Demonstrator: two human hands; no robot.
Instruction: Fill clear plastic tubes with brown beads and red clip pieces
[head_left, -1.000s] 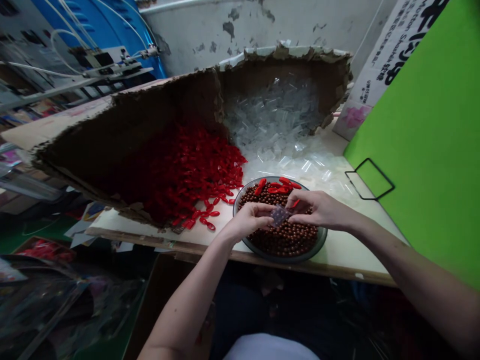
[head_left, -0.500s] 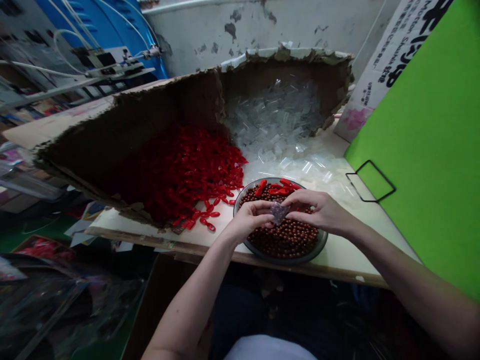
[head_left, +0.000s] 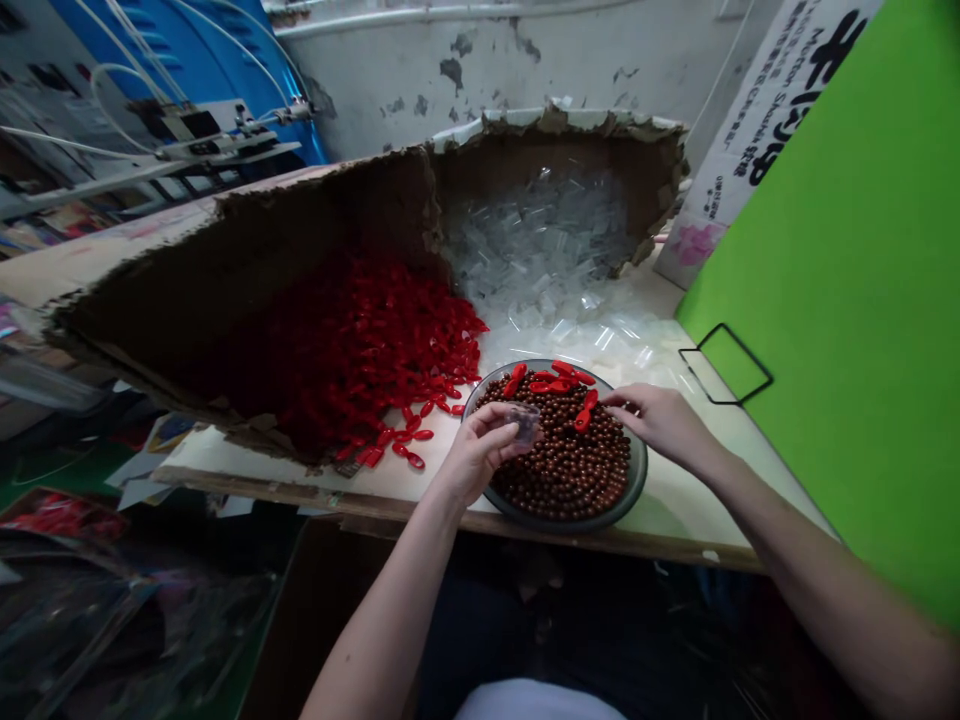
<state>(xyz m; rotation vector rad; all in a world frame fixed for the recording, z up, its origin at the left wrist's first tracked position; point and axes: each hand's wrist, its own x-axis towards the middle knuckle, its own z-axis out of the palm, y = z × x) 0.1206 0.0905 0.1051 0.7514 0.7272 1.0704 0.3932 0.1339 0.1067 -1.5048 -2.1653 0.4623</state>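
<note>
My left hand (head_left: 480, 445) is closed over the left side of a bowl, pinching a small clear plastic piece (head_left: 524, 426) between thumb and fingers. The grey bowl (head_left: 637, 487) holds many round brown beads (head_left: 570, 470), with several red plastic pieces (head_left: 553, 384) on top. One red piece (head_left: 586, 411) lies on the beads just left of my right hand (head_left: 651, 418). That hand hovers at the bowl's right rim, fingers loosely bent and slightly apart, with nothing visible between them.
A torn cardboard box (head_left: 322, 180) lies open toward me. From its left part spills a heap of red pieces (head_left: 375, 350), from its right part clear plastic pieces (head_left: 547, 240). A green panel (head_left: 840, 300) with a black wire loop (head_left: 726, 364) stands at right.
My right hand has let go of the clear piece and moved right, uncovering a red piece on the beads. My left hand has shifted slightly left, still gripping the clear piece.
</note>
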